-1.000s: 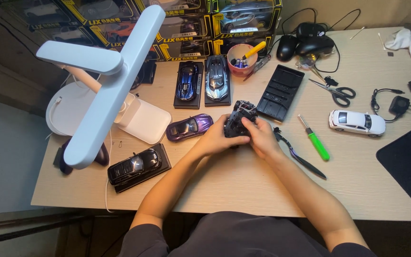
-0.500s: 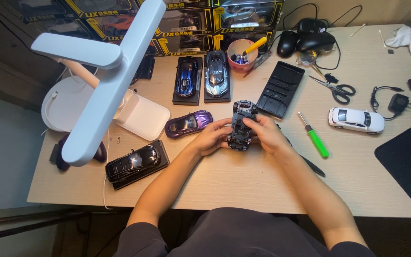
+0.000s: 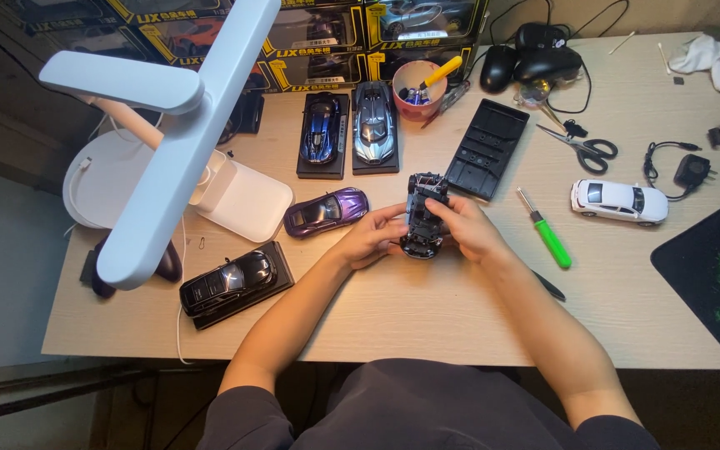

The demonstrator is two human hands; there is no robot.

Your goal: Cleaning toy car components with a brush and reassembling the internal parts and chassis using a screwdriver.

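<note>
the dark model car chassis (image 3: 425, 218) sat between both hands over the middle of the wooden desk (image 3: 427, 325), just in front of the person's body. its long axis ran almost straight away from the person, tilted a touch to the right at the far end, and it seemed to lie underside up with the wheels showing; which end was the nose could not be told. the left hand (image 3: 368, 237) came in from the left and gripped the near left side, fingers curled against it. the right hand (image 3: 468, 229) closed on the right flank, fingers laid across the middle. both hands were in contact, so neither was nearer; the chassis lay crosswise to the two forearms, which met at it like a wedge. a purple toy car (image 3: 327, 211) rested just to the left of the left hand, pointing sideways. a black toy car on a black base (image 3: 233, 282) lay further left and nearer the desk edge. a green-handled screwdriver (image 3: 547, 232) lay near the right wrist, angled, and a black plastic tray (image 3: 487, 148) stood just beyond the chassis's far end.
</note>
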